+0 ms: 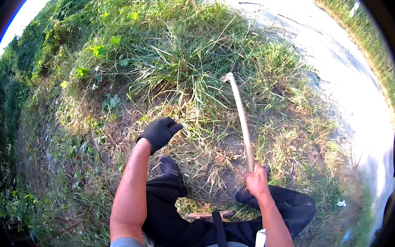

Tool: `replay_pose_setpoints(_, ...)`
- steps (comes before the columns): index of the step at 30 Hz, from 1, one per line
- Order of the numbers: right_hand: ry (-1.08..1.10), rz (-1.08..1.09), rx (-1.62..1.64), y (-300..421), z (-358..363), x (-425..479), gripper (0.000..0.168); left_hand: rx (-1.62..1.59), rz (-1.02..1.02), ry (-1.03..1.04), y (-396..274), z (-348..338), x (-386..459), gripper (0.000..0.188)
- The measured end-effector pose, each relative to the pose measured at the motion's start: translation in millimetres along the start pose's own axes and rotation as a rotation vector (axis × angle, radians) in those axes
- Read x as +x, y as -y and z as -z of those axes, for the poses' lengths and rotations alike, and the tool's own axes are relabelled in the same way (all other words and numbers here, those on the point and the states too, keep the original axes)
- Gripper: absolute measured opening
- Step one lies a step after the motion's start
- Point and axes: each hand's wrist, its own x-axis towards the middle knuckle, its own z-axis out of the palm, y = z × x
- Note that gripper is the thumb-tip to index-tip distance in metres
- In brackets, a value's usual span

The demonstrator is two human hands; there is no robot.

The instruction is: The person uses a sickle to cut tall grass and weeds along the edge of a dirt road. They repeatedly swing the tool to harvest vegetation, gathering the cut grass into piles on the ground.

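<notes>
My left hand (159,134), in a black knit glove, hovers over cut grass left of centre with its fingers curled. Pale stalks (187,123) lie right at its fingertips; whether it grips any of them is unclear. My bare right hand (257,182) is closed around the lower end of a long wooden tool handle (241,117). The handle slants up and slightly left to the edge of a green grass clump (184,68). Only a small part of the tool's head shows at the far end; the grass hides the rest.
Dark shoes (168,166) stand apart on trampled dry grass and soil. A small wooden piece (209,215) lies between my legs. Leafy bushes (14,68) rise at the left. A pale paved path (343,74) curves along the right, near bits of litter (341,203).
</notes>
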Motion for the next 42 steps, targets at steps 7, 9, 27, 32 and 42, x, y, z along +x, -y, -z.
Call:
replay_pose_setpoints(7, 0.112, -0.167, -0.075, 3, 1, -3, 0.025, -0.109, 0.078, -0.094, 22, 8, -6, 0.042)
replay_pose_setpoints(9, 0.060, -0.034, -0.099, -4, 1, -6, 0.023, -0.198, 0.094, -0.094, 25, 8, -5, 0.040)
replay_pose_setpoints(27, 0.102, -0.070, -0.142, -2, 1, -29, 0.028, -0.088, 0.117, 0.020, 29, -7, 20, 0.046)
replay_pose_setpoints(32, 0.124, -0.203, -0.047, 12, 11, -28, 0.031, -0.031, 0.151, 0.102, 48, -32, 81, 0.049)
replay_pose_setpoints(42, 0.246, -0.247, -0.148, 30, 23, -15, 0.031, -0.332, 0.337, -0.079, 66, -105, 238, 0.099)
